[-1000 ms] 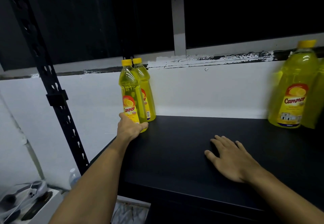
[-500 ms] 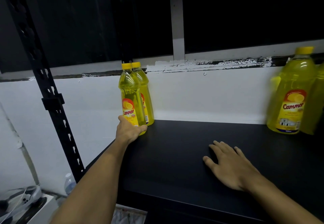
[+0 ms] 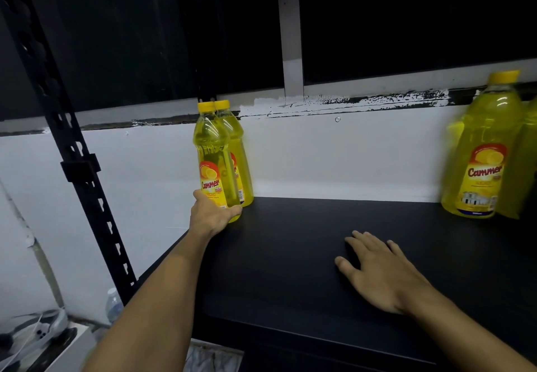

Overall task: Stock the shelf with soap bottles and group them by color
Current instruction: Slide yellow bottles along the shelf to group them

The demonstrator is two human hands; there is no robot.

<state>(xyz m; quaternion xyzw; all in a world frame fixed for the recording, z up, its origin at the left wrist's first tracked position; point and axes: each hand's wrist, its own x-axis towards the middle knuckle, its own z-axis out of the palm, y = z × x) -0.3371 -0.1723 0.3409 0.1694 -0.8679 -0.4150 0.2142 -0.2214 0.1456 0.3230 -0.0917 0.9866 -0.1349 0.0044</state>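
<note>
Two yellow soap bottles stand upright at the back left of the black shelf (image 3: 290, 270). My left hand (image 3: 213, 216) grips the base of the front yellow bottle (image 3: 213, 162); the second yellow bottle (image 3: 239, 156) stands just behind it, touching. My right hand (image 3: 377, 270) lies flat on the shelf board, fingers spread, holding nothing. At the right edge stands another yellow bottle (image 3: 483, 150), with more yellow plastic partly cut off beside it.
A black perforated shelf post (image 3: 78, 168) rises at the left. A white wall (image 3: 334, 153) backs the shelf under dark window panes. Lower left, a clear water bottle (image 3: 114, 306) and grey items sit below the shelf.
The view has shifted slightly, so the bottles sit lower in frame. My left hand stays on the front bottle's base; my right hand stays flat on the shelf.
</note>
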